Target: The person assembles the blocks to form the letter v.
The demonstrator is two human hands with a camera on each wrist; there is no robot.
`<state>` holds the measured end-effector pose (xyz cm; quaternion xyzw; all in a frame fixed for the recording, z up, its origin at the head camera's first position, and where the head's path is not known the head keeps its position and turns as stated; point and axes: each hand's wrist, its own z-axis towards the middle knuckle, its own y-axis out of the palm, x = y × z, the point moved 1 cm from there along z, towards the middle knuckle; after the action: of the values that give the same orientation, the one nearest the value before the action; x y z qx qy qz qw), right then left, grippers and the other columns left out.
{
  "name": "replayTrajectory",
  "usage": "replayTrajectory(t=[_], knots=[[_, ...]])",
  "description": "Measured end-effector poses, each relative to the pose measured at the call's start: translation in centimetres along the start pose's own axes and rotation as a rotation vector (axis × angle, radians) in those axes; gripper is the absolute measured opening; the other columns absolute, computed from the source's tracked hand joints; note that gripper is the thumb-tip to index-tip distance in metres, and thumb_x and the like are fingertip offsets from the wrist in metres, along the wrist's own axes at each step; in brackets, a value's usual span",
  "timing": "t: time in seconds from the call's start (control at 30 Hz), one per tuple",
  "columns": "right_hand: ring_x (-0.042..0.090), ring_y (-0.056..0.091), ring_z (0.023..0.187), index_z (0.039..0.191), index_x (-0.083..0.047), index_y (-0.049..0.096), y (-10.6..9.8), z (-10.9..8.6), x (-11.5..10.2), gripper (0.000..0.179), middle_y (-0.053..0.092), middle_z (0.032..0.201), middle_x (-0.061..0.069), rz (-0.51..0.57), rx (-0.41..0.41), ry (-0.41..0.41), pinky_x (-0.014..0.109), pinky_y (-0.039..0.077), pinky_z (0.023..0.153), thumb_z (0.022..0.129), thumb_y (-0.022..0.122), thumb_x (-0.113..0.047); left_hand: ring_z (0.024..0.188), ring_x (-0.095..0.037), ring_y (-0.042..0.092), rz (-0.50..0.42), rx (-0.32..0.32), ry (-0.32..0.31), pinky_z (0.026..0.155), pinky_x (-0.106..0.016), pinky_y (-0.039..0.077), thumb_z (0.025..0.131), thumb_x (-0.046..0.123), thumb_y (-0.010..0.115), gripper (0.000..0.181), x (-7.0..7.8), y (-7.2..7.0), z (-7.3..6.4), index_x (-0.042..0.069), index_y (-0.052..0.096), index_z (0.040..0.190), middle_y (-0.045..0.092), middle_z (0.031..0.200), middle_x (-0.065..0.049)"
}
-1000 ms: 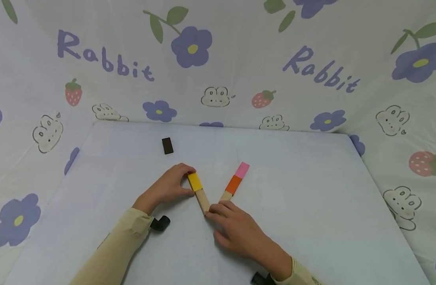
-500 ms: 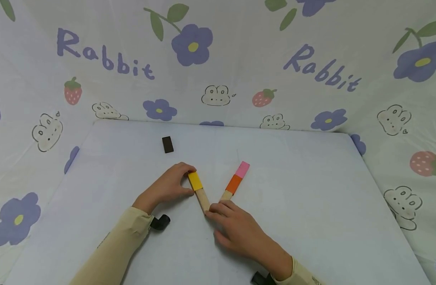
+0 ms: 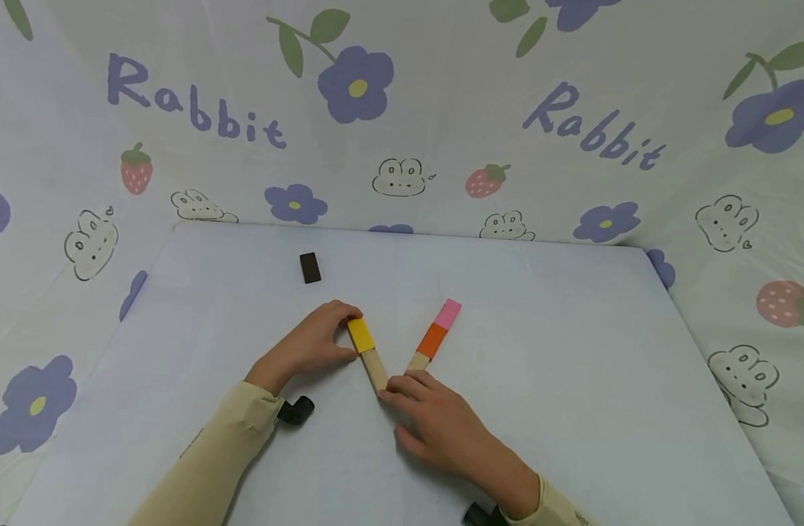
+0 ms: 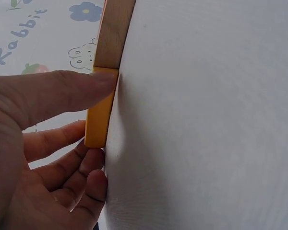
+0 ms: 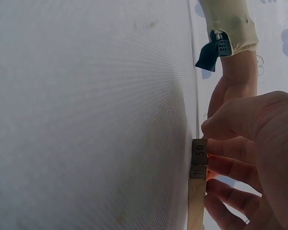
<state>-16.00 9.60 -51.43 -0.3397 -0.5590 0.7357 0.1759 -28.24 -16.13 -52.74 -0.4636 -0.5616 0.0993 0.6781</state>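
Observation:
Blocks lie on the white table in a V. In the head view, a yellow block [image 3: 361, 335] tops the left arm, above a plain wooden block [image 3: 375, 370]. An orange block [image 3: 431, 341] and a pink block [image 3: 448, 314] extend the right arm beyond another plain wooden block [image 3: 418, 361]. My left hand [image 3: 312, 341] holds the yellow block, thumb on its side and a finger at its far end. My right hand [image 3: 437, 424] rests its fingertips on the wooden blocks where the arms meet, partly hiding them, thumb apart. Block ends [image 5: 199, 150] in the right wrist view bear printed numbers.
A dark brown block [image 3: 310, 268] lies alone toward the back left of the white table [image 3: 572, 365]. Behind and beside the table hangs a cloth [image 3: 441, 88] printed with rabbits, flowers and strawberries. A black wrist device [image 3: 296, 411] sits by the left sleeve.

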Motion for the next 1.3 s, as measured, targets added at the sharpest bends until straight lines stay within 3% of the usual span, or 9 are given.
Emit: replayTrajectory(t=[0.87, 1.3], knots=[[0.018, 0.053, 0.128, 0.139, -0.014, 0.074, -0.1, 0.2, 0.2, 0.046, 0.064, 0.137, -0.002, 0.008, 0.011, 0.001, 0.034, 0.051, 0.106, 0.094, 0.080, -0.017, 0.129, -0.032, 0.058, 0.007, 0.016, 0.014, 0.116, -0.050, 0.044, 0.090, 0.010, 0.086, 0.069, -0.2, -0.4, -0.1, -0.001, 0.057, 0.151, 0.062, 0.139, -0.014], [0.018, 0.054, 0.128, 0.140, -0.014, 0.073, -0.1, 0.2, 0.2, 0.046, 0.064, 0.138, -0.002, 0.029, 0.022, 0.011, 0.035, 0.052, 0.105, 0.095, 0.079, -0.015, 0.120, -0.030, 0.060, -0.062, 0.058, -0.025, 0.106, -0.047, 0.053, 0.095, 0.012, 0.078, 0.063, -0.9, -1.2, -0.9, 0.003, 0.055, 0.154, 0.059, 0.139, -0.013]])
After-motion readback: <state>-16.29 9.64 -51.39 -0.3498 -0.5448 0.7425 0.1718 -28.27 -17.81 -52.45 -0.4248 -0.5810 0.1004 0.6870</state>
